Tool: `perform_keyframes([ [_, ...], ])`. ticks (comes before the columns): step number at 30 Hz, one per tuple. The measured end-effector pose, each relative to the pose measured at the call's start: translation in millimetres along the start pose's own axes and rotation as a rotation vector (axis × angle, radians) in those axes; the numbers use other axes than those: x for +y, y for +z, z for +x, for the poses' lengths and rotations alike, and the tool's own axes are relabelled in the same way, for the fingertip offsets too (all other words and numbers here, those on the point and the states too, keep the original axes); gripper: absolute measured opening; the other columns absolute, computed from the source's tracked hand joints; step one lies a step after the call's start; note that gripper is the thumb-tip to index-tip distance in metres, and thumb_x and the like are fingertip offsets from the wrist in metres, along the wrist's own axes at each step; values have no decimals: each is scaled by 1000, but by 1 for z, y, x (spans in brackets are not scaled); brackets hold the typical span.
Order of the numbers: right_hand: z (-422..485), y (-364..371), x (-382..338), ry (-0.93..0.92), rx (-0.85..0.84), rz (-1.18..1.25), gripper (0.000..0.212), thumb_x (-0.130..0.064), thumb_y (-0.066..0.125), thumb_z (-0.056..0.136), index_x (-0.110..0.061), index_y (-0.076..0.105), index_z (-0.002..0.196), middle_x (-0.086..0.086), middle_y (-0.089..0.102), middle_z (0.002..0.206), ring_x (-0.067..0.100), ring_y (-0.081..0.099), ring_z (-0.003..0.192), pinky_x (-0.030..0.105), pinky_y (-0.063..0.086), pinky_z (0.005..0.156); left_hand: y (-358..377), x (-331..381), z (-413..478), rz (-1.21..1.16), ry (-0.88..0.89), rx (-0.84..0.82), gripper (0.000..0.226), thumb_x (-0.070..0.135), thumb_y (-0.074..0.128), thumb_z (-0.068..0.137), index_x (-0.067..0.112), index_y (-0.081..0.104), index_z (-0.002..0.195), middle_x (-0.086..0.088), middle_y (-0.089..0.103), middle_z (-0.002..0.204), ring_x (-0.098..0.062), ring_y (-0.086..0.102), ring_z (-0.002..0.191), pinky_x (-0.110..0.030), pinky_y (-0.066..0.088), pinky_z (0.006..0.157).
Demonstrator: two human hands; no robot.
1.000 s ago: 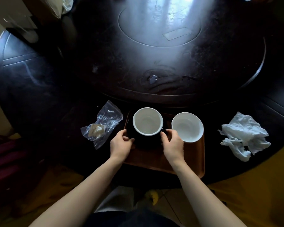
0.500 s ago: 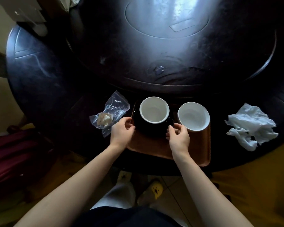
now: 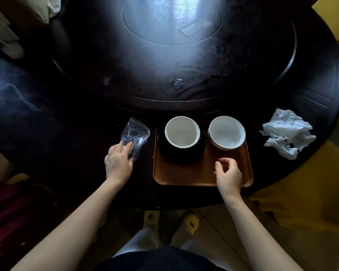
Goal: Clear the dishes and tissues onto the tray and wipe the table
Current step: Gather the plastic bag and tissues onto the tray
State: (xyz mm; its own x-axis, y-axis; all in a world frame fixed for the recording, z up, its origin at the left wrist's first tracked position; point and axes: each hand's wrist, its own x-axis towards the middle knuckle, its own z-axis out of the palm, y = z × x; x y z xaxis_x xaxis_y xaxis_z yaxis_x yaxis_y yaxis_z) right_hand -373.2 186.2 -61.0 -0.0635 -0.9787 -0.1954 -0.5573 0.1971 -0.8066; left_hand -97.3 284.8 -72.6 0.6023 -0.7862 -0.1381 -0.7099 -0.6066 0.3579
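An orange-brown tray lies at the near edge of the dark round table. On it sit a black dish carrying a white bowl, and a second white bowl to its right. A clear plastic bag lies left of the tray; my left hand rests flat on its near end, covering the wad inside. My right hand hovers over the tray's near right part, fingers loosely curled, holding nothing. A crumpled white tissue lies right of the tray.
A raised round turntable fills the table's middle, with a small wet smear near its front edge. My feet in yellow slippers show on the tiled floor below. Pale clutter sits at the far left.
Both hands have let go of the black dish. My left hand moved left onto the plastic bag; my right hand drew back toward me over the tray.
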Motion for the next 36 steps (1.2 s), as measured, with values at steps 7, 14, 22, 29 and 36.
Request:
perform_keyframes([
  [7, 3, -14, 7, 8, 76, 25, 5, -11, 55, 89, -11, 58, 93, 5, 64, 76, 15, 61, 66, 27, 48, 64, -7, -5, 16, -122, 87, 109, 25, 2, 52, 86, 5, 67, 105, -14, 64, 97, -29, 51, 97, -38, 47, 83],
  [14, -8, -19, 8, -56, -4, 56, 9, -7, 56, 88, -15, 58, 92, -2, 62, 76, 8, 61, 64, 5, 46, 57, -37, 27, -24, -236, 267, 180, 21, 0, 59, 81, 6, 69, 99, -9, 69, 97, -25, 59, 92, -27, 42, 82],
  [22, 35, -67, 16, -173, 190, -92, 10, -6, 57, 87, -3, 62, 95, 15, 66, 90, 21, 59, 79, 27, 43, 72, -4, 110, -73, -282, 591, -21, 25, 20, 48, 83, 10, 69, 94, -3, 68, 89, -13, 53, 86, -17, 40, 78],
  [29, 91, -119, 23, -218, 239, -226, 14, -7, 55, 89, 0, 64, 97, 19, 67, 94, 31, 61, 88, 22, 38, 74, 50, 175, -56, -56, 751, -152, 23, 20, 46, 82, 9, 64, 92, -7, 66, 81, -29, 58, 77, -36, 53, 67],
  [36, 44, -88, 25, -734, -252, -369, 31, -26, 53, 86, -12, 63, 112, 4, 67, 104, 20, 57, 98, 31, 46, 88, 73, 191, -46, -110, 777, -217, 28, 36, 43, 83, 15, 49, 101, -7, 63, 84, -17, 47, 87, -35, 49, 76],
])
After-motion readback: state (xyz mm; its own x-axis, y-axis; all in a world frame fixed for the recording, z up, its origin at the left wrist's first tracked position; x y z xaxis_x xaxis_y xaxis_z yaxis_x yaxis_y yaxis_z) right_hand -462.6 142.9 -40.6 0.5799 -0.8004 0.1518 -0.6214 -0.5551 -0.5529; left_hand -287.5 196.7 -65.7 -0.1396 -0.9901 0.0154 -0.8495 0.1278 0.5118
